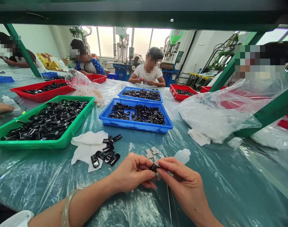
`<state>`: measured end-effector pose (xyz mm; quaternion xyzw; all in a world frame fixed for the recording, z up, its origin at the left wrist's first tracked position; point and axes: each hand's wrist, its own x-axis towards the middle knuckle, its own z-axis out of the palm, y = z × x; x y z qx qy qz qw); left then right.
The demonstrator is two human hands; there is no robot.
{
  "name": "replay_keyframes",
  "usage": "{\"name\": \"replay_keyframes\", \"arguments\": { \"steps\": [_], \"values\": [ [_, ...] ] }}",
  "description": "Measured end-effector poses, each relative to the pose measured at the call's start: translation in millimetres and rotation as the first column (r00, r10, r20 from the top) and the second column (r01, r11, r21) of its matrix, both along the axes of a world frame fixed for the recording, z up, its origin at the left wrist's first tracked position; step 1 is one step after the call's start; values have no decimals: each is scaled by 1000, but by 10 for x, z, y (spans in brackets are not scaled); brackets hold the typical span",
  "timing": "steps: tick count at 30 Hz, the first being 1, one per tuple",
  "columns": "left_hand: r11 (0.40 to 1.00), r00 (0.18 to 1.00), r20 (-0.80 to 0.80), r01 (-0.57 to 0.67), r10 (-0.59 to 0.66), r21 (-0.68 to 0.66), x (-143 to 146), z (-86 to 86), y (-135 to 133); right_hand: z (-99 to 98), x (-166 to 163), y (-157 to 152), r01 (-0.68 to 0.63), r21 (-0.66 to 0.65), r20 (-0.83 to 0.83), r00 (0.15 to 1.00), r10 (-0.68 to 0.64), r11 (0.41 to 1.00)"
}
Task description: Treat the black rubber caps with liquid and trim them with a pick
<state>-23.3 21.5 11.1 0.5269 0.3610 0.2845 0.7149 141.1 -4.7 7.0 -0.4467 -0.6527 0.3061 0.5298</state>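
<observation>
The small black part point(154, 167) is at lower centre of the frame, fingers of the left hand point(132, 171) and right hand point(184, 177) clamped on it; pale pieces point(149, 154) sit just beyond, a translucent bottle point(182, 155) right of them, a blue tray point(134, 125) mid-frame.

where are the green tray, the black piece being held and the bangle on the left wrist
green tray point(35, 144): head view, on its near outer wall
black piece point(154, 167): head view, on its exposed dark surface
bangle point(65, 208): head view, on the outside of its band
</observation>
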Motion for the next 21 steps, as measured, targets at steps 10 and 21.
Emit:
{"name": "replay_keyframes", "arguments": {
  "steps": [10,21],
  "values": [
    [1000,999,-37,1,0,19,11,3,-3,-17,-14,3,-7,-12,10,1000,7,1000],
    [1000,1000,-26,0,0,19,2,-10,-11,-14,-2,-4,-33,-95,-12,999,32,995]
  ]
}}
